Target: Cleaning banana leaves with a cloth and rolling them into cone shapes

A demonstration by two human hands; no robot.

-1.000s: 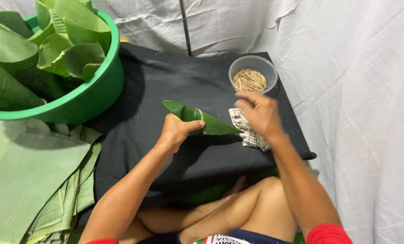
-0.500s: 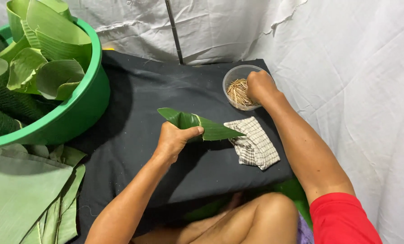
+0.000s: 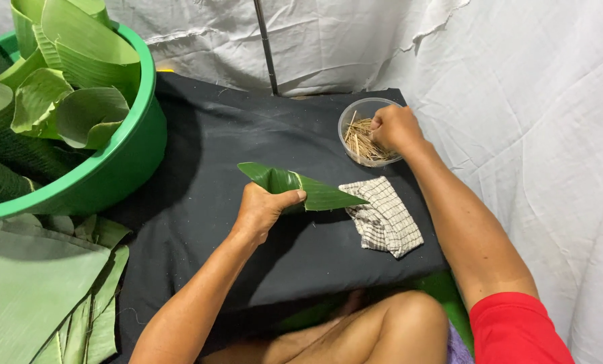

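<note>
My left hand [image 3: 264, 209] grips a folded green banana-leaf cone [image 3: 301, 189] above the black cloth-covered surface [image 3: 214, 168], its point toward the right. My right hand [image 3: 394, 128] reaches into a small clear plastic bowl [image 3: 355, 121] of thin wooden sticks [image 3: 361, 140], with fingers closed among them. Whether a stick is pinched I cannot see. A checked cloth [image 3: 384, 217] lies crumpled just right of the cone's tip.
A big green basin [image 3: 106, 175] at the left holds several rolled leaf cones. Flat banana leaves [image 3: 32, 296] are stacked at the lower left. White sheeting [image 3: 530, 135] hangs behind and to the right, with a dark pole [image 3: 264, 40]. My bare knee [image 3: 396, 330] is below.
My right hand moved from over the leaf and cloth back to the bowl of sticks and dipped into it. My left hand kept holding the cone in much the same place.
</note>
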